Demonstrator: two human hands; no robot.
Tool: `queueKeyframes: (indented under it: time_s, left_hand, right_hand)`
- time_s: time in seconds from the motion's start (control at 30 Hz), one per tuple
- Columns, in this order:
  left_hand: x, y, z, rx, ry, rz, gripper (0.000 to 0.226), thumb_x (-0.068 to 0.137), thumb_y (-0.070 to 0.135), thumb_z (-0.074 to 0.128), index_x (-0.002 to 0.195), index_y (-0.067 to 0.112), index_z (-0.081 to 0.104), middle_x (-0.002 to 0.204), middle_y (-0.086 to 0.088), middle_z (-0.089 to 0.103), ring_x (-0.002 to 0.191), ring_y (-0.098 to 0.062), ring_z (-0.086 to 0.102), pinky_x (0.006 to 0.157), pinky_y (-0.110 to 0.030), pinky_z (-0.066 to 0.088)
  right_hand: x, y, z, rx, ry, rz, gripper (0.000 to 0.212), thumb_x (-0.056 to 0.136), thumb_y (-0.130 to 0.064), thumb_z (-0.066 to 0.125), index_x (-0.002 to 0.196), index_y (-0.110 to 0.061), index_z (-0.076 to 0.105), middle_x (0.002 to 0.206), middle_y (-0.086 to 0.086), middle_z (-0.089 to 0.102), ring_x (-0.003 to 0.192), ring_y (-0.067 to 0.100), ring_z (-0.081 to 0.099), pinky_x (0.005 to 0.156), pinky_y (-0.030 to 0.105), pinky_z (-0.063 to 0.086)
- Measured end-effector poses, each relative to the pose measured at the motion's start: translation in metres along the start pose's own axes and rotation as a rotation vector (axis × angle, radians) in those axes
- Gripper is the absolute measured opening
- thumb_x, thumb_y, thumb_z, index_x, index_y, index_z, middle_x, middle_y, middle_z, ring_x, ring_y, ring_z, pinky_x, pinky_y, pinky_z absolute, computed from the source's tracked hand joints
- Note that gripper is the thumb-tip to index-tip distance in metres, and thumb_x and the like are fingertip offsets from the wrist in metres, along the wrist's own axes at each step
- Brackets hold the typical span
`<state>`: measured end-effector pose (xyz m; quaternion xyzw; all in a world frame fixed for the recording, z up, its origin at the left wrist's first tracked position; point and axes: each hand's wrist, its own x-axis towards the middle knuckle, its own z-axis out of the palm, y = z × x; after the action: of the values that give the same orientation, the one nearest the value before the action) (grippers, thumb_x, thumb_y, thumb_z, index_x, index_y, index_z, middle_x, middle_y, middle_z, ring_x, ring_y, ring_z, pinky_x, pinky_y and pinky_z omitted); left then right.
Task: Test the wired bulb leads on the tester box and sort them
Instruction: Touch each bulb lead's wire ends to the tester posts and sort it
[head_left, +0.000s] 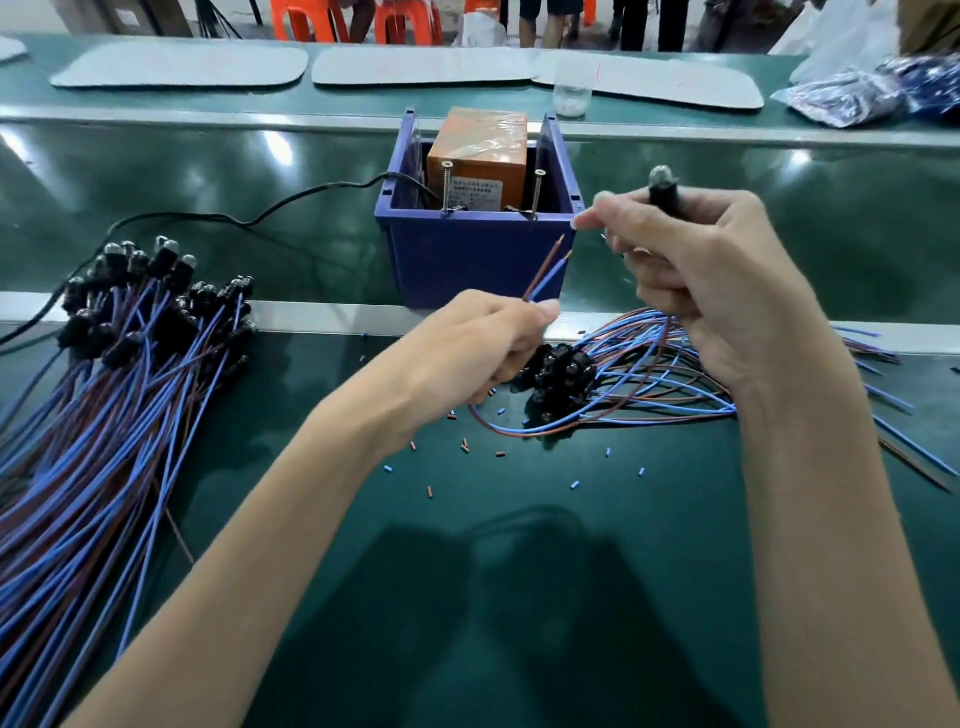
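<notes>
- Forearms and a dark shadow cover the near edge of the worktop (649, 545); anything lying under them is hidden.
- Insulation scraps (465, 444), brown and blue, are scattered over the middle of the worktop.
- A cluster of bulbs (558, 374) lies just below both hands with its wires fanning to the right. The held lead loops down beside it, so lifting could drag neighbours along or tangle them.
- The left hand (478, 343) pinches the lead (545, 275) near its end, with the two bared tips pointing up at the tester box.
- The tips sit close together. If they touch each other, or both land on one contact, the test would likely short or read false.
- The right hand (696, 270) is curled round the black bulb (664, 184) of that lead. Its glass is blurred, so I cannot tell whether it is lit.
- A large pile (130, 338) of leads at the left edge is cut off by the frame. Whether it is the passed or failed lot cannot be told, and a lead dropped between the heaps would get mis-sorted.
- The tester box (478, 156), orange, stands in a blue bin (467, 260) past the rail. Its two upright screws (445, 187) look like the contacts.
- Their feet are hidden by the bin wall and the label is too small to read.
- A clear cup (571, 96) and grey mats (182, 65) lie toward the far edge; the chairs and legs beyond are cropped.
</notes>
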<state>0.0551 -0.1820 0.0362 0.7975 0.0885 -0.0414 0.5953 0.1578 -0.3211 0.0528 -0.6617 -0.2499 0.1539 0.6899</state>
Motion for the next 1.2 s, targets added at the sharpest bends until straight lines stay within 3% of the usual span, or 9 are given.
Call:
queueKeyframes:
  time_s: [0.17,0.37,0.57,0.7,0.8,0.9,1.0,1.07,1.2]
  left_hand:
    - [-0.001,0.0,-0.002,0.005,0.004,-0.002,0.05,0.1,0.028,0.041,0.053,0.026,0.025,0.051,0.011,0.023,0.042,-0.006,0.018,0.036,-0.013,0.019]
    - [0.001,-0.002,-0.003,-0.004,0.015,-0.024,0.043,0.1,0.029,0.041,0.06,0.023,0.025,0.052,0.008,0.023,0.043,-0.008,0.016,0.036,-0.014,0.018]
    - [0.006,-0.002,-0.007,-0.282,0.083,-0.024,0.032,0.1,0.028,0.033,0.071,0.019,0.046,0.055,0.008,0.033,0.039,-0.003,0.019,0.037,-0.014,0.018]
    - [0.009,-0.007,-0.007,-0.328,0.19,0.116,0.035,0.103,0.016,0.031,0.09,0.017,0.063,0.06,0.01,0.042,0.049,-0.006,0.024,0.046,-0.015,0.024]
    - [0.01,-0.007,-0.006,-0.404,0.254,0.215,0.03,0.104,0.011,0.035,0.1,0.014,0.065,0.068,0.006,0.041,0.054,-0.004,0.031,0.051,-0.013,0.029]
    - [0.011,-0.007,-0.008,-0.495,0.355,0.27,0.025,0.101,0.01,0.04,0.1,0.009,0.065,0.072,0.001,0.036,0.057,-0.003,0.034,0.054,-0.013,0.034]
    - [0.012,-0.006,-0.014,-0.653,0.423,0.277,0.022,0.099,0.009,0.045,0.101,0.005,0.066,0.067,0.003,0.045,0.059,-0.003,0.038,0.055,-0.012,0.038]
    - [0.012,-0.006,-0.017,-0.742,0.429,0.249,0.018,0.094,0.012,0.052,0.099,0.009,0.068,0.061,0.007,0.049,0.061,-0.003,0.042,0.058,-0.012,0.04]
    - [0.011,-0.005,-0.014,-0.872,0.364,0.231,0.015,0.081,0.02,0.059,0.081,0.018,0.075,0.065,0.005,0.062,0.061,-0.006,0.053,0.06,-0.018,0.044]
  right_hand:
    - [-0.003,-0.002,0.002,-0.019,-0.1,0.027,0.019,0.072,-0.032,0.07,0.076,-0.014,0.075,0.067,-0.001,0.067,0.048,0.007,0.027,0.038,0.011,0.017]
    - [-0.003,-0.002,0.004,-0.045,-0.097,0.042,0.017,0.08,-0.027,0.068,0.081,-0.011,0.073,0.072,0.002,0.07,0.046,0.004,0.034,0.037,0.009,0.022]
    - [0.004,0.0,0.011,-0.091,0.151,0.04,0.024,0.097,-0.033,0.054,0.084,-0.024,0.071,0.073,-0.004,0.044,0.058,0.004,0.031,0.044,0.013,0.027]
    - [0.004,-0.003,0.014,0.008,0.101,0.076,0.033,0.098,-0.052,0.035,0.097,-0.034,0.063,0.067,-0.004,0.039,0.05,0.005,0.03,0.042,0.016,0.026]
    - [0.004,0.0,0.022,-0.054,0.234,0.011,0.013,0.092,-0.033,0.061,0.084,-0.025,0.067,0.062,-0.008,0.031,0.051,0.005,0.025,0.047,0.02,0.024]
    - [0.003,-0.002,0.03,0.231,0.428,-0.068,0.015,0.088,-0.01,0.065,0.073,-0.013,0.066,0.047,-0.012,0.034,0.044,0.005,0.025,0.043,0.018,0.023]
    - [0.002,-0.003,0.031,0.385,0.256,-0.029,0.048,0.103,-0.031,0.039,0.074,-0.009,0.071,0.048,-0.007,0.022,0.041,0.007,0.021,0.038,0.019,0.02]
    - [0.002,-0.001,0.03,0.259,0.084,0.062,0.066,0.103,-0.046,0.024,0.076,-0.011,0.073,0.048,-0.006,0.034,0.042,0.007,0.031,0.04,0.018,0.025]
    - [-0.001,0.003,0.047,-0.041,-0.128,0.106,0.05,0.102,-0.042,0.034,0.086,-0.013,0.072,0.062,-0.006,0.062,0.048,0.003,0.049,0.043,0.011,0.035]
